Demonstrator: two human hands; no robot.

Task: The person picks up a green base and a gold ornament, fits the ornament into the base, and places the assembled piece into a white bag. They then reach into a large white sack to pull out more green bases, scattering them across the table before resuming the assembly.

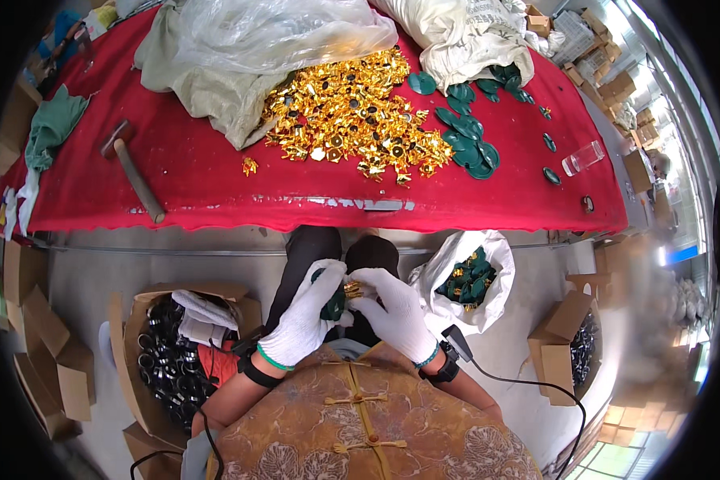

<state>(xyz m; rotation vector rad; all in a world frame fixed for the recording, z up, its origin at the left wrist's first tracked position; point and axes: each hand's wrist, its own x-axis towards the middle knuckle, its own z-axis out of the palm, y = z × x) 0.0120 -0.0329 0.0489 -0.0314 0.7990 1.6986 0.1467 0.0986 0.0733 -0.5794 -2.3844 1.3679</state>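
Note:
Both my hands wear white knit gloves and meet over my lap. My left hand is closed around a dark green disc, its face partly covered by the glove. In my right hand, the fingertips pinch a shiny gold fitting right beside the green disc. Whether the two pieces touch is hard to make out. To the right of my lap, an open white sack contains green discs with gold fittings.
On the red-covered table lie a heap of gold fittings, loose green discs, a hammer and a clear glass. Cardboard boxes of black parts stand at left and right. Cables run from my wrists.

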